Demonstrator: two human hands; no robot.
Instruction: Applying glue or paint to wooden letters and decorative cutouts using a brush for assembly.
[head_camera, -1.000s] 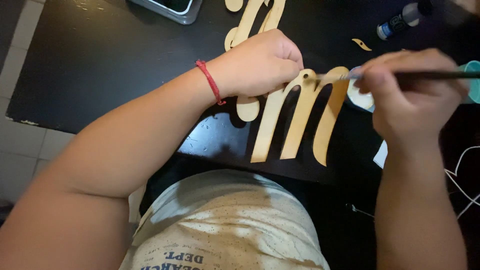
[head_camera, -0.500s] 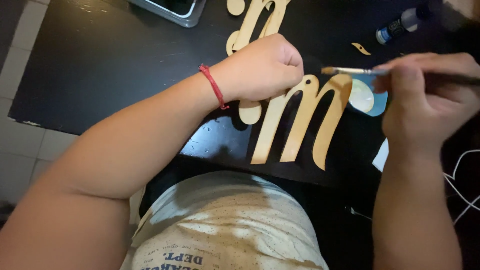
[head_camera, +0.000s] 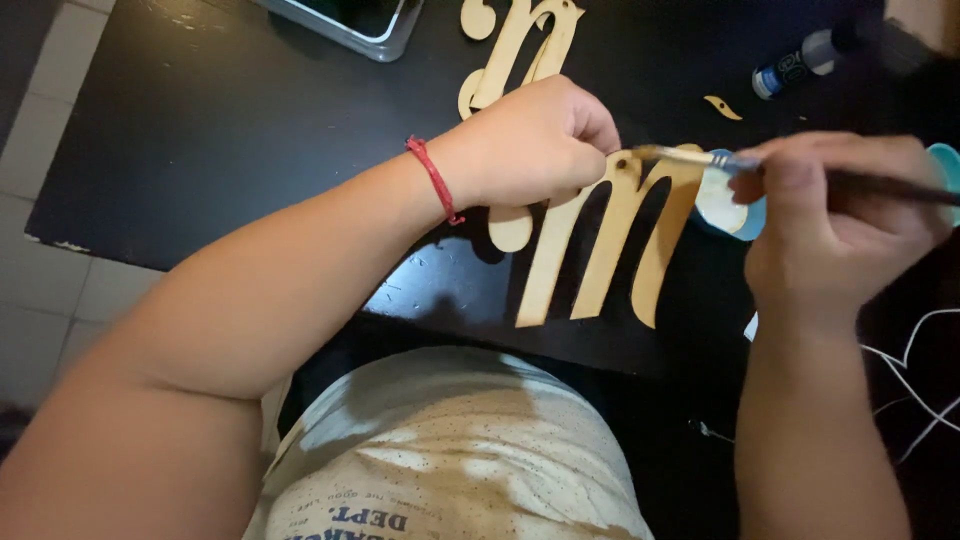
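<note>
With the left hand (head_camera: 535, 145) clamped on the wooden letter (head_camera: 600, 240), the right hand (head_camera: 835, 215), pinching the brush (head_camera: 690, 156), should stroke lightly along the edge.

Change over the last second. My right hand (head_camera: 835, 225), which a second ago lay over the right shoulder of the wooden script letters (head_camera: 600, 240), has drawn back to the right, uncovering the small blue paint cup (head_camera: 728, 205) beside them. The paintbrush (head_camera: 700, 157) has travelled with it: half a second ago its bristle tip was lifted clear near the cup; it now reaches left again, the tip resting at the top curl of the letters.
</note>
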